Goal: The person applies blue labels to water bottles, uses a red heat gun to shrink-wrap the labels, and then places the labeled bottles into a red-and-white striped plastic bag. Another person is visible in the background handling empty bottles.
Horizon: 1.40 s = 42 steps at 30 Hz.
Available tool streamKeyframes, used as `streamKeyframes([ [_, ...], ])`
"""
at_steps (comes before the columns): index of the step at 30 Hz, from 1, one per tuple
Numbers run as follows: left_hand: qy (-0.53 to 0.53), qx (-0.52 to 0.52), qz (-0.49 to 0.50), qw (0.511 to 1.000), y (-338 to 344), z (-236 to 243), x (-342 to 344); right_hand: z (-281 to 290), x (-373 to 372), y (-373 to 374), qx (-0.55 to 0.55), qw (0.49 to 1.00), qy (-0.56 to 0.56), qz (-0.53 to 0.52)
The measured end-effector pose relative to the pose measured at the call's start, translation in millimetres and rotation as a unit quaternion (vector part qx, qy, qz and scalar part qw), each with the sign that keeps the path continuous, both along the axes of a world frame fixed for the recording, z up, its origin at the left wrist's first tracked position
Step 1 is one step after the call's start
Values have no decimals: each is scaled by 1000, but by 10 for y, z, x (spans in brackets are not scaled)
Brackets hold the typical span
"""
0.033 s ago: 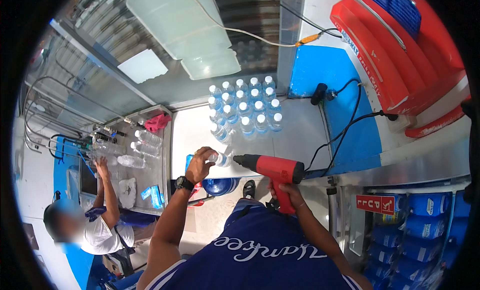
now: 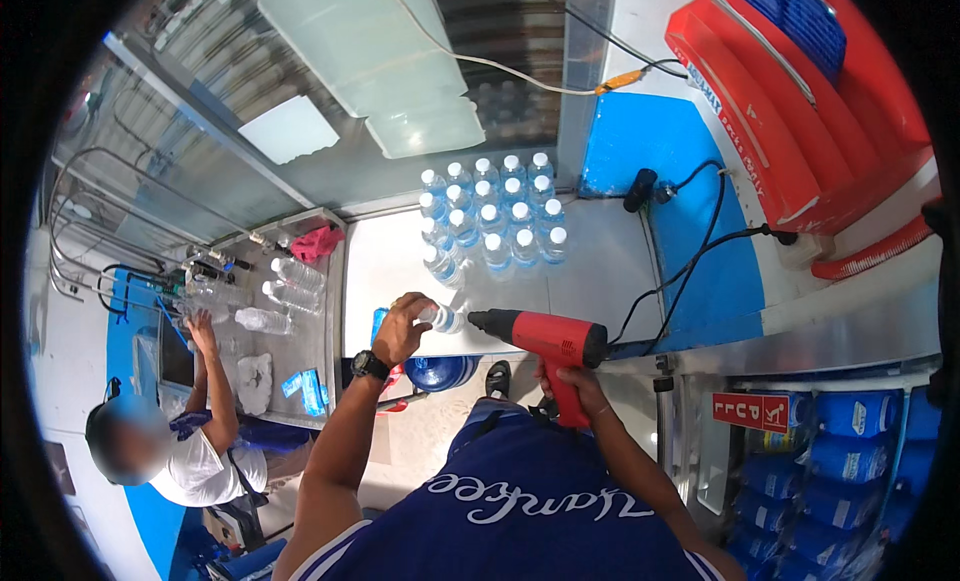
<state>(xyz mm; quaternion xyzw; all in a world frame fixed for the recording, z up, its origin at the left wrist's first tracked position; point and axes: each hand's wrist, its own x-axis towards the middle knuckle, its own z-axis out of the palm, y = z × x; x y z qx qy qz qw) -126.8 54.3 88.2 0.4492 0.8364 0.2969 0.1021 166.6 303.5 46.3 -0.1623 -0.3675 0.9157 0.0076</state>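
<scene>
My left hand (image 2: pixel 408 324) is closed on a small plastic water bottle (image 2: pixel 442 319), tilted on its side near the front edge of the white counter (image 2: pixel 600 273). My right hand (image 2: pixel 562 386) grips a red and black heat gun (image 2: pixel 540 333) by its handle, its black nozzle aimed left, very close to the bottle. Behind them several upright bottles with white caps (image 2: pixel 490 211) stand grouped in rows, with labels or sleeves too small to make out. A black cable runs from the rear of the gun toward the right.
A co-worker (image 2: pixel 205 451) in white reaches among bottles at a steel basin (image 2: pixel 262 371) on the left, where a pink cloth (image 2: pixel 310 243) lies. A red machine (image 2: pixel 790 101) with cords is upper right. Blue jugs (image 2: pixel 840 461) fill a rack lower right; another jug (image 2: pixel 435 374) is below the counter.
The whole view has shifted very slightly. My hands, the bottle and the heat gun look almost the same as in the earlier frame.
</scene>
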Motion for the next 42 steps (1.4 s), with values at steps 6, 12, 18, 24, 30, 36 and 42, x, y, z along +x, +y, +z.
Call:
streamKeyframes([
  [6,-9,-79,73,994,134,85,-27,-32,-84,29,-5,1000,12,16],
  [12,30,-67,101,992,246,59,32,-50,-5,23,-29,1000,-4,12],
  [18,-24,-11,-23,999,165,44,-10,-121,61,22,-52,998,27,33],
  [24,17,21,15,1000,438,-59,-39,-100,126,40,-31,998,24,42],
  [30,65,-3,68,996,1029,-180,-274,-13,278,111,17,999,-38,14],
  [36,68,14,122,990,1343,-219,-438,-97,335,98,10,999,-33,-19],
  [42,113,107,172,973,899,-256,-306,-248,384,139,26,998,-40,-32],
])
